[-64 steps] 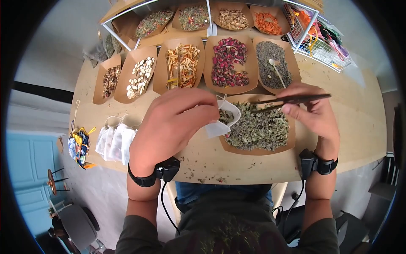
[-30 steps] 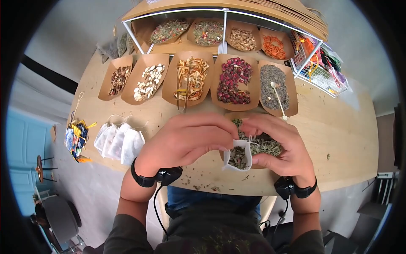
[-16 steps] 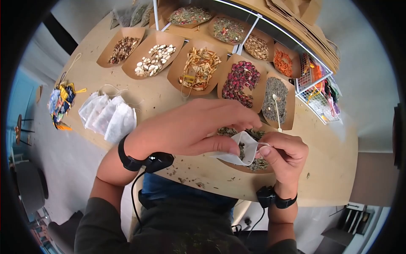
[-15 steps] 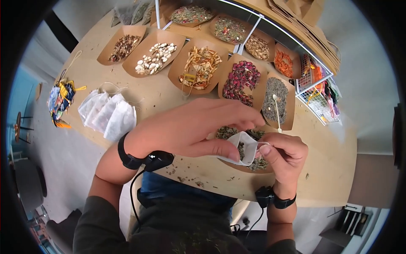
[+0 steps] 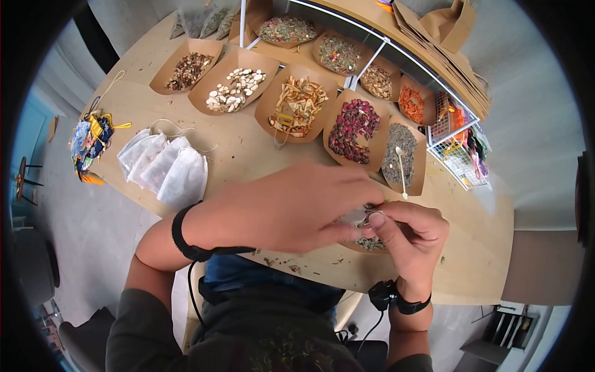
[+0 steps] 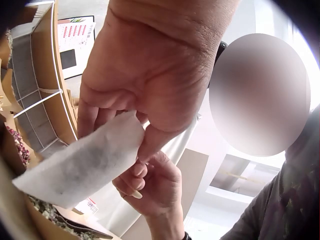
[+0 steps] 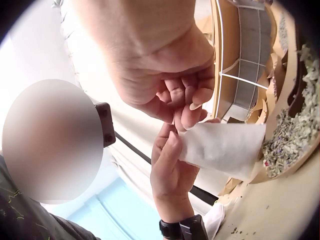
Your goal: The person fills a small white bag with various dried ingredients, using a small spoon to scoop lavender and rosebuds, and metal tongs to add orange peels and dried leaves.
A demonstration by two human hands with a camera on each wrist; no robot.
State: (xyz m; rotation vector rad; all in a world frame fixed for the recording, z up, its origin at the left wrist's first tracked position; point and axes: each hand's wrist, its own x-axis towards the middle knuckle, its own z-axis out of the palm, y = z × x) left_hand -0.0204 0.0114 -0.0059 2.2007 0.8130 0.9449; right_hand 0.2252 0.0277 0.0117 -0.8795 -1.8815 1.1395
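Observation:
A white drawstring bag [image 6: 85,165], with dark contents showing through, hangs by its top between both hands. My left hand [image 5: 291,208] pinches it near the mouth, thumb on one side and fingers on the other, and hides most of it in the head view. Fingers and thumb of my right hand [image 5: 412,239] pinch the bag's thin string [image 5: 376,213] beside the mouth. In the right wrist view the bag's lower end points toward a brown paper tray [image 7: 312,152] of dried green herbs [image 7: 292,135]. Dark tweezers [image 6: 85,227] lie at that tray in the left wrist view.
Paper trays of rosebuds [image 5: 354,131], a grey-purple herb with a white spoon [image 5: 401,170], and other dried pieces stand ahead. Filled white bags [image 5: 183,170] and colourful pouches [image 5: 92,146] lie left. A white-framed rack [image 5: 372,59] and wire basket [image 5: 458,158] stand behind.
My right hand has let go of the tweezers and taken the bag's string. My left hand has come down over the bag's mouth, which showed open before. The head view has turned.

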